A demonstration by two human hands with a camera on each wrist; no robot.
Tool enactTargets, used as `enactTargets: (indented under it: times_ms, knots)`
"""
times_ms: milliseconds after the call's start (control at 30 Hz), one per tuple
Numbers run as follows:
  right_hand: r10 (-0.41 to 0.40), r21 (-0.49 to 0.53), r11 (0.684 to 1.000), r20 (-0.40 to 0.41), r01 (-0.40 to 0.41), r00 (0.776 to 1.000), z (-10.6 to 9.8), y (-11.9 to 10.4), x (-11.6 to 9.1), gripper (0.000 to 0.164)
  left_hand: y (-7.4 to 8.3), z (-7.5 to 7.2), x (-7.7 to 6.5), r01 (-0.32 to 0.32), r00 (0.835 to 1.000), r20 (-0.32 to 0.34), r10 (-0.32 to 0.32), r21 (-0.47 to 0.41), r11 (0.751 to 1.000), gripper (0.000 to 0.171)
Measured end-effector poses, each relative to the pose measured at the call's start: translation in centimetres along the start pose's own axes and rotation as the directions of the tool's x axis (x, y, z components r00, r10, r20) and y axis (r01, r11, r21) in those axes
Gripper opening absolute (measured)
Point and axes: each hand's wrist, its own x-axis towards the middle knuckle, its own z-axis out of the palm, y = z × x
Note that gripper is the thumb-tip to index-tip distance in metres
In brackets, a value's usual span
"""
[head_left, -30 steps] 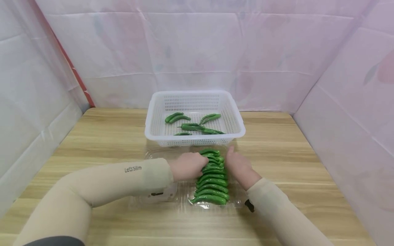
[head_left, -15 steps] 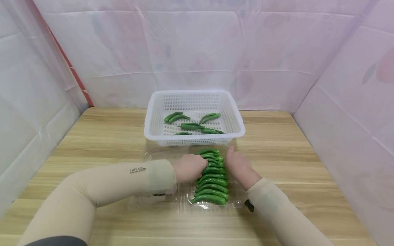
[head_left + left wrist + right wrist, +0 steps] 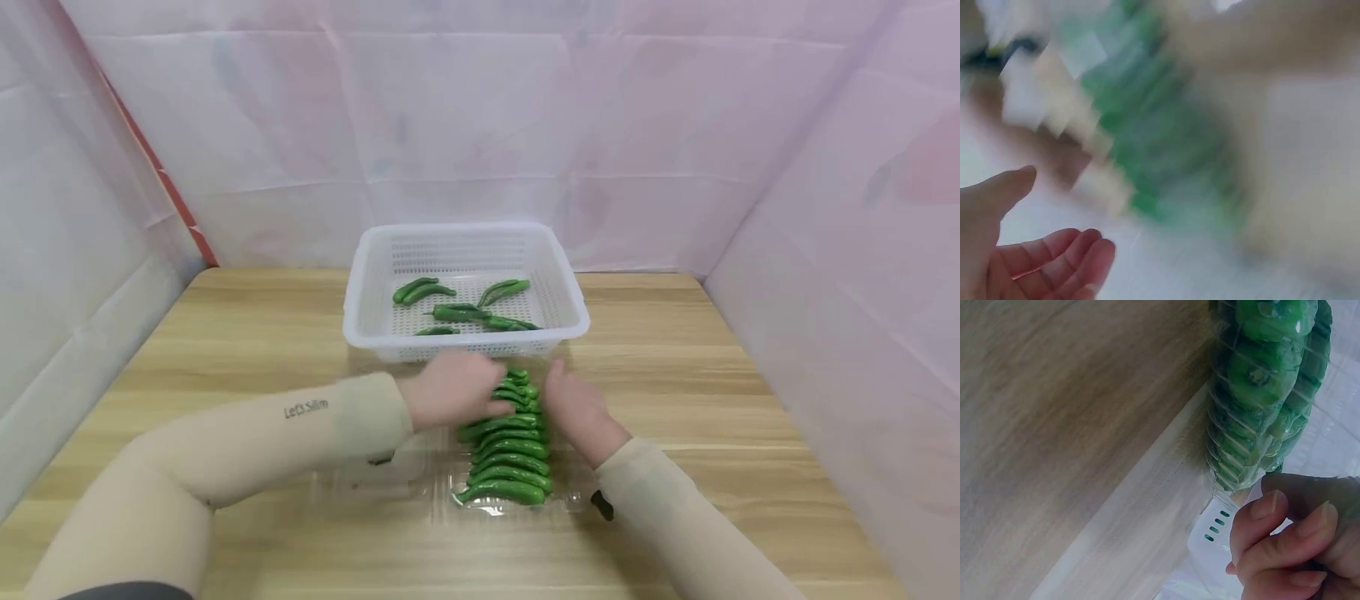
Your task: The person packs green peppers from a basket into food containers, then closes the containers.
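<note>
A row of green chili peppers [image 3: 510, 471] lies side by side in a clear plastic box [image 3: 442, 493], which has its lid [image 3: 375, 487] folded out to the left. Over the row's far left part is my left hand [image 3: 450, 390], blurred in the head view. In the left wrist view the same hand [image 3: 1047, 265] has loose, spread fingers with nothing between them, and the peppers [image 3: 1160, 125] are smeared by motion. My right hand [image 3: 577, 412] holds the box's right side. Its curled fingers [image 3: 1285, 544] are at the clear rim in the right wrist view.
Behind the box stands a white slotted plastic basket [image 3: 465, 342], close to its far edge. Several more chili peppers [image 3: 459, 313] lie scattered in it. The wooden table [image 3: 645, 333] is enclosed by pale sheets [image 3: 465, 108] at the back and sides.
My left hand has come off the peppers it was touching and moved slightly up and to the left, its fingers loosening. The right hand stays by the box. The head view has shifted slightly.
</note>
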Motion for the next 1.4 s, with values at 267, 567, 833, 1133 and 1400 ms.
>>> enactTargets:
  times_ms: [267, 567, 833, 1133, 1400]
  knots:
    - [-0.046, -0.024, 0.999, -0.045, 0.045, 0.998, 0.7, -0.1, -0.2, 0.055, -5.4, -8.2, 5.5, 0.025, 0.973, 0.231, 0.003, -0.120, 0.993, 0.027]
    - [-0.059, -0.028, 0.998, -0.044, 0.057, 0.997, 1.7, -0.1, -1.0, 0.055, -7.7, -3.9, 9.5, 0.206, 0.675, 0.738, -0.009, -0.177, 0.962, 0.041]
    - [-0.076, -0.091, 0.993, -0.069, 0.070, 0.995, 1.4, -0.2, -1.5, 0.055, -7.2, -3.4, 8.8, 0.255, 0.662, 0.748, -0.060, -0.149, 0.955, 0.042]
    - [-0.064, -0.065, 0.996, -0.049, 0.061, 0.997, 1.2, -0.3, -1.6, 0.056, -7.8, -4.3, 7.6, 0.264, 0.589, 0.806, -0.057, -0.126, 0.956, 0.034]
    - [-0.102, -0.109, 0.990, -0.092, 0.092, 0.991, 1.0, -0.4, -1.6, 0.053, -9.2, -4.3, 6.7, 0.240, 0.628, 0.773, -0.087, -0.086, 0.967, 0.036]
